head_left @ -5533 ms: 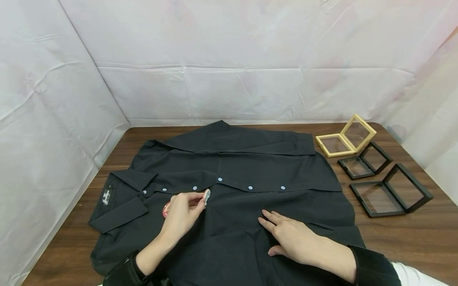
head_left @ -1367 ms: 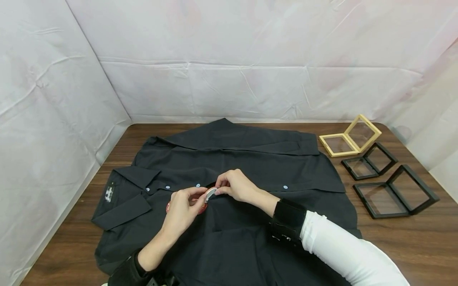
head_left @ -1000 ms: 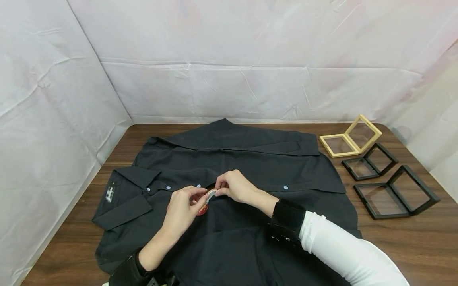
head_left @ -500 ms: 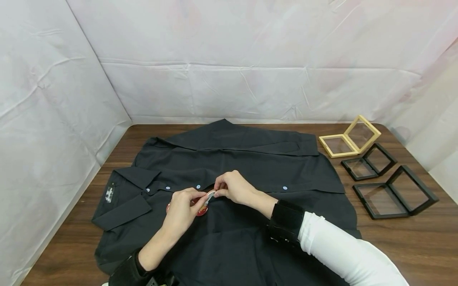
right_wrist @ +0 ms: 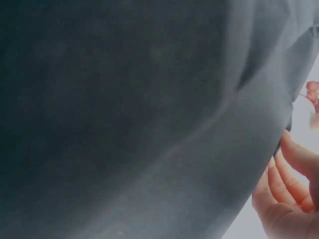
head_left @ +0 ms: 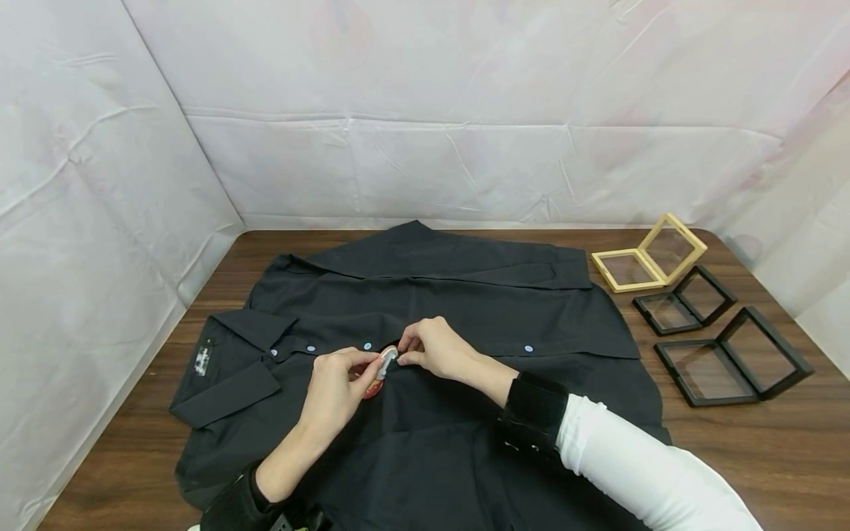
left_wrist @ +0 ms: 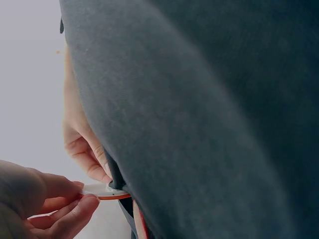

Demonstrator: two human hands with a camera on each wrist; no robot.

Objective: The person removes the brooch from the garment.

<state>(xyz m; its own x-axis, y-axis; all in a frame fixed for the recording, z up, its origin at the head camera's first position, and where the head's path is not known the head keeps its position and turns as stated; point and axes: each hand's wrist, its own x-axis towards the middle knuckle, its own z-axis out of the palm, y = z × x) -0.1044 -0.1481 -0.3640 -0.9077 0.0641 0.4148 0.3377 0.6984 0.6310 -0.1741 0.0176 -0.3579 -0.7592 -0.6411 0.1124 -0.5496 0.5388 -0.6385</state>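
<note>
A dark button-up shirt (head_left: 465, 310) lies spread out, its collar to the left. My left hand (head_left: 335, 387) pinches a round pin badge (head_left: 388, 357) by its edge, the pale back with its pin facing up. My right hand (head_left: 438, 346) pinches the shirt's front edge right beside the badge. In the left wrist view the badge (left_wrist: 112, 194) is edge-on, touching the dark fabric. From the right wrist, the thumb and fingertips of my right hand (right_wrist: 286, 191) meet at the cloth's edge. A red badge (head_left: 373, 389) lies on the shirt below, partly hidden by my left hand.
Two black-framed clear cases (head_left: 685, 299) (head_left: 733, 358) and a yellow-framed one (head_left: 647, 254) stand unfolded at the right of the wooden table (head_left: 783, 457). White sheeting (head_left: 425, 147) closes off the back and sides. Pale blue buttons (head_left: 528, 349) line the shirt front.
My right hand, earlier flat on the shirt farther right, has come to the front edge and grips it. In the last half second the badge has turned, showing more of its back.
</note>
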